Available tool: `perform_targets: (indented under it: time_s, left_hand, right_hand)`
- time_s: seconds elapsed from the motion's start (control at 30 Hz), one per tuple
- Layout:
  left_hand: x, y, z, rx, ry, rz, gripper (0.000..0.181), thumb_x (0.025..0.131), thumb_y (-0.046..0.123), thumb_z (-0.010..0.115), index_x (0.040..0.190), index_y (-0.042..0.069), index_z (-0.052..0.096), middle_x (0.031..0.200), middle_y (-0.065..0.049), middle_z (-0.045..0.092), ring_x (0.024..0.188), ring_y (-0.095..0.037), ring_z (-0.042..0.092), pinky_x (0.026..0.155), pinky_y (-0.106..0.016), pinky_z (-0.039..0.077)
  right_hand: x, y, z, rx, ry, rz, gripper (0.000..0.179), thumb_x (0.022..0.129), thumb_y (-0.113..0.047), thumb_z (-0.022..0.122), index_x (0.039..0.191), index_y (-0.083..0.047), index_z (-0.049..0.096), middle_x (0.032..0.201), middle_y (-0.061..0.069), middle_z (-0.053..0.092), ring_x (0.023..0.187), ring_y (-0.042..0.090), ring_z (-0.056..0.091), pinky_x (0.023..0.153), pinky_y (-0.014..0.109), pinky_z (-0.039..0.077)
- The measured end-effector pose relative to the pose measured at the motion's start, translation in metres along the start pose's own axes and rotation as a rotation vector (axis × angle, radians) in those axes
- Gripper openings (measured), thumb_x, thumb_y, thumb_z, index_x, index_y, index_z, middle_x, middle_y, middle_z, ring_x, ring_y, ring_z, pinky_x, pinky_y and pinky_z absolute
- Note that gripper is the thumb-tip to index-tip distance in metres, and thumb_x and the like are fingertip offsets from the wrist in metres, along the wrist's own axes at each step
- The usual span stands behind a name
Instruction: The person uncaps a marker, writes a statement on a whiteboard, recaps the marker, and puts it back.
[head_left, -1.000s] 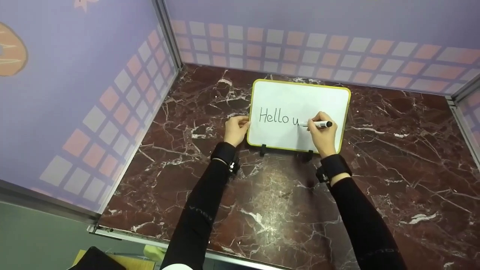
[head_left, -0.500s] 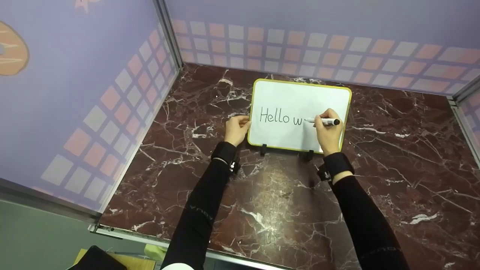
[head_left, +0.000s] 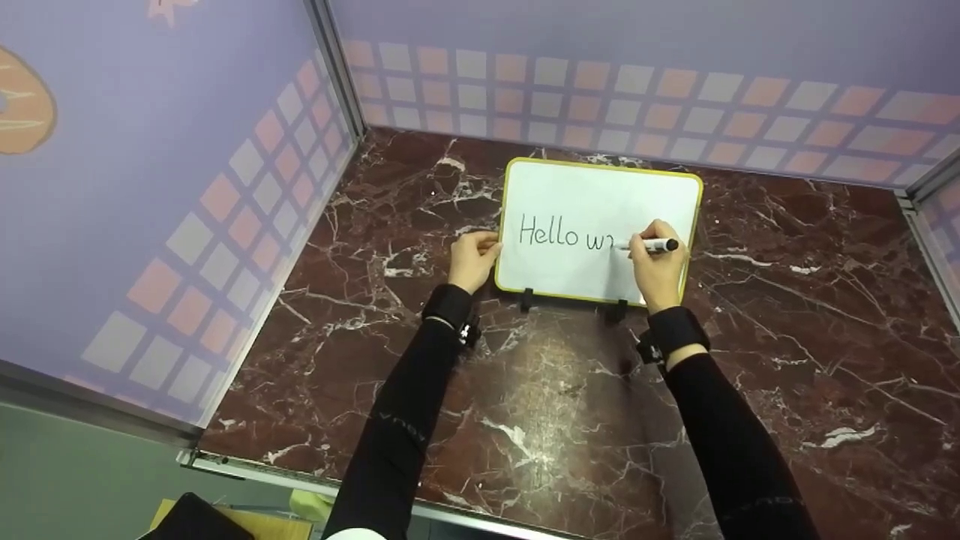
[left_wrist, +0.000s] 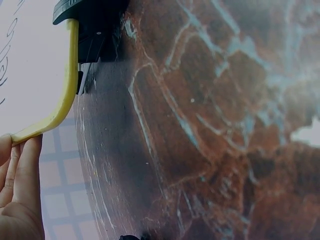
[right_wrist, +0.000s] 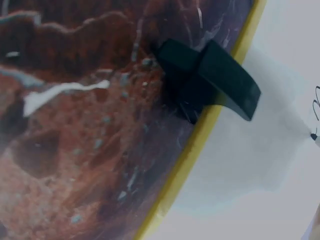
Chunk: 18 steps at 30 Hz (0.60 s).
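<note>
A whiteboard (head_left: 570, 187) with a yellow rim stands propped on black feet (head_left: 527, 299), bearing the handwritten words "Hello w" and a short curved stroke after the w. My left hand (head_left: 472, 261) pinches the board's left edge; in the left wrist view its thumb lies on the front and the fingers (left_wrist: 25, 175) go behind the yellow rim (left_wrist: 70, 75). My right hand (head_left: 658, 270) grips a white marker (head_left: 657, 245) with a black end. The marker's tip (right_wrist: 313, 136) is right at the curved stroke, over the board's right half.
The board stands on a dark red marbled tabletop (head_left: 540, 420), towards the back. A purple wall with pink and grey squares (head_left: 551, 73) rises behind, another (head_left: 180, 307) on the left. Below the front edge are a black object (head_left: 199, 517) and a yellow surface.
My right hand has moved a little to the right with the marker. The u-shaped stroke has become a w, and a curved stroke has appeared after it. My left hand has stayed put.
</note>
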<state>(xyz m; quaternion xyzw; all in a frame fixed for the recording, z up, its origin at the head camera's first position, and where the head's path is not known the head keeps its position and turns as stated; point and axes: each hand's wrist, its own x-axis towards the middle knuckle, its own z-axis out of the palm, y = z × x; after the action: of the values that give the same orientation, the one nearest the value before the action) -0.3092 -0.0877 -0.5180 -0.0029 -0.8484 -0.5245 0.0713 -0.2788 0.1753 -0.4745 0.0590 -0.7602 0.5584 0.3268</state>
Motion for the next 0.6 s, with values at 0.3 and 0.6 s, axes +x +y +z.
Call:
perform_targets:
  time_s: [0.3, 0.6]
  left_hand:
    - [-0.0002, -0.001, 0.0017, 0.012, -0.005, 0.001, 0.024, 0.094, 0.007, 0.066, 0.114, -0.005, 0.071, 0.108, -0.021, 0.073, 0.101, -0.03, 0.072, 0.089, -0.032, 0.059]
    - [-0.0014, -0.0009, 0.0003, 0.017, 0.008, 0.013, 0.023, 0.094, 0.006, 0.066, 0.112, -0.005, 0.071, 0.107, -0.021, 0.074, 0.099, -0.03, 0.072, 0.089, -0.032, 0.059]
  right_hand:
    - [-0.0001, -0.0025, 0.0032, 0.021, -0.01, 0.016, 0.019, 0.086, 0.013, 0.056, 0.069, 0.014, 0.049, 0.069, 0.001, 0.058, 0.057, 0.003, 0.056, 0.053, 0.013, 0.04]
    - [0.0033, -0.0007, -0.0045, 0.023, 0.077, 0.028, 0.018, 0.084, 0.012, 0.056, 0.067, 0.014, 0.048, 0.062, -0.01, 0.056, 0.053, -0.003, 0.052, 0.05, 0.013, 0.038]
